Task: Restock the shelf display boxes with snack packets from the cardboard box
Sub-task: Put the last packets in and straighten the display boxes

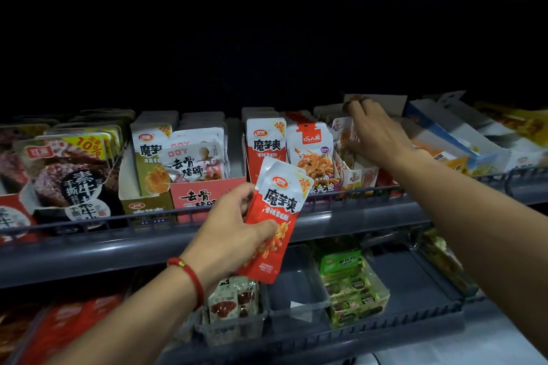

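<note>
My left hand (234, 234) grips a red and white snack packet (274, 216) in front of the shelf rail, below a display box of the same red and white packets (265, 147). My right hand (375, 135) reaches into a display box further right and holds packets (344, 133) standing in it, fingers curled over their tops by a brown cardboard flap (382, 104). The cardboard supply box is not in view.
The upper shelf holds display boxes: dark beef-pattern packets (71, 169), olive packets (148, 163), a pink box (201, 195), orange noodle packets (311, 154), blue and white boxes (450, 136). A grey rail (148, 216) runs along the front. The lower shelf has clear trays (296, 284) and green packets (347, 272).
</note>
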